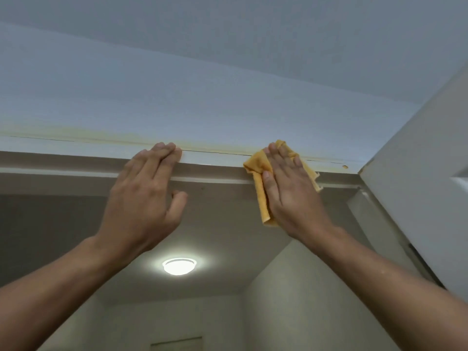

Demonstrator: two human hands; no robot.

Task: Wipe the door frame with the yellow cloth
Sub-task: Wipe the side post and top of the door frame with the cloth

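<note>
Fingers [274, 158] of the right hand [291, 196] lie flat and spread, pressing the yellow cloth [260, 178] against the door frame's top rail [215, 159] near its right corner; one end hangs below the rail. The left hand [144, 193], open and empty, rests fingertips on the rail's upper edge. A lit ceiling lamp [179, 266] glows beyond, an open door [417, 173] at right.

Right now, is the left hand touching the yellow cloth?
Apart. The head view shows the left hand resting on the white door frame, with bare frame between it and the yellow cloth under the right hand.
</note>
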